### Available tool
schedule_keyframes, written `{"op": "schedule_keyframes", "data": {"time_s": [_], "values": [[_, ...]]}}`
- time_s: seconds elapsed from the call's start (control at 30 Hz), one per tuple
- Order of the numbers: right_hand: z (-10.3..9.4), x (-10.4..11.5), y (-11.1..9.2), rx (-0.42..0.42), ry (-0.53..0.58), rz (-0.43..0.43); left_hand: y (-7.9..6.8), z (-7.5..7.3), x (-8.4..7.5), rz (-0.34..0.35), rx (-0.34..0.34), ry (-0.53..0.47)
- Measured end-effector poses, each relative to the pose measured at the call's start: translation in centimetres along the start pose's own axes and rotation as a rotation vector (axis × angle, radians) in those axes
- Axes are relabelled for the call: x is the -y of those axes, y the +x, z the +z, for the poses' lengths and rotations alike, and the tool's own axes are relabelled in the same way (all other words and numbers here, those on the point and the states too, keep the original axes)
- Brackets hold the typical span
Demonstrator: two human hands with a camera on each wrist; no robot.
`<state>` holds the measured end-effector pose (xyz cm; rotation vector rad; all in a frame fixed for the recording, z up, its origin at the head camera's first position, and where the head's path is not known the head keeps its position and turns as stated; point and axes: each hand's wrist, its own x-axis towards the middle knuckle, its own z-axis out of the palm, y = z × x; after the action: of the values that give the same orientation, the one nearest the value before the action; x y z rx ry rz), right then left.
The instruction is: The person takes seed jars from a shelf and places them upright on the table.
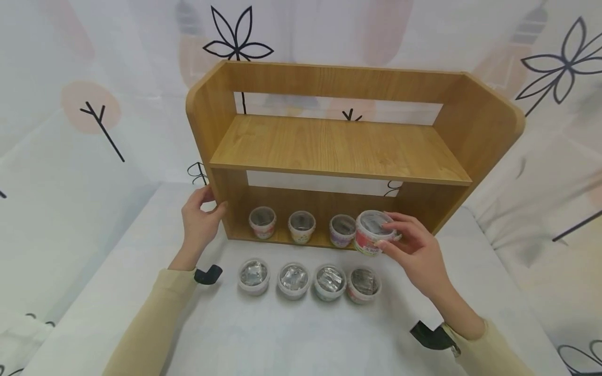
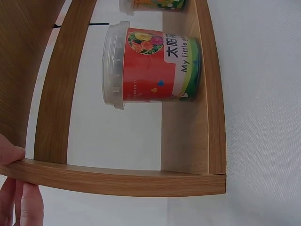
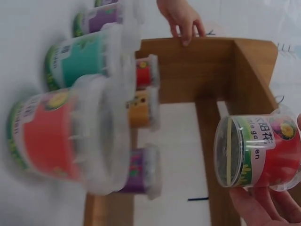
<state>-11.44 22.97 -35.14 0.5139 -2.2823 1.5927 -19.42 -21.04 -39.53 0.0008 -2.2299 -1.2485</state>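
Note:
My left hand [image 1: 199, 222] grips the left side panel of a wooden shelf [image 1: 336, 146]; in the left wrist view its thumb [image 2: 10, 151] lies inside the panel edge and its fingers outside. My right hand [image 1: 416, 253] holds a clear-lidded plastic tub [image 1: 368, 241] with a red flower label, raised by the right part of the lower level. The right wrist view shows this tub [image 3: 270, 153] tilted, fingers beneath it. Three similar tubs stand on the lower level: a red one [image 1: 262, 230], an orange one [image 3: 141, 109] and a purple one [image 1: 341, 238].
A row of several lidded tubs [image 1: 293, 282] stands on the white table [image 1: 291, 339] in front of the shelf. The bare upper board [image 1: 338, 146] overhangs the lower level. The right side panel [image 1: 475, 130] rises beyond my right hand. Patterned cloth [image 1: 117, 52] hangs behind.

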Motion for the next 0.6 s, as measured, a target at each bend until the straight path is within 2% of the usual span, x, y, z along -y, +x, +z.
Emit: {"op": "schedule_keyframes", "data": {"time_s": [0.3,0.6], "values": [[-1.2,-3.0,-2.0,-0.020,-0.024,0.043,0.0,0.1,0.0,-0.003,-0.002,-0.003],[-2.8,-5.3,-4.0,-0.031,-0.072,0.126,0.0,0.0,0.2,0.011,0.000,-0.006]]}}
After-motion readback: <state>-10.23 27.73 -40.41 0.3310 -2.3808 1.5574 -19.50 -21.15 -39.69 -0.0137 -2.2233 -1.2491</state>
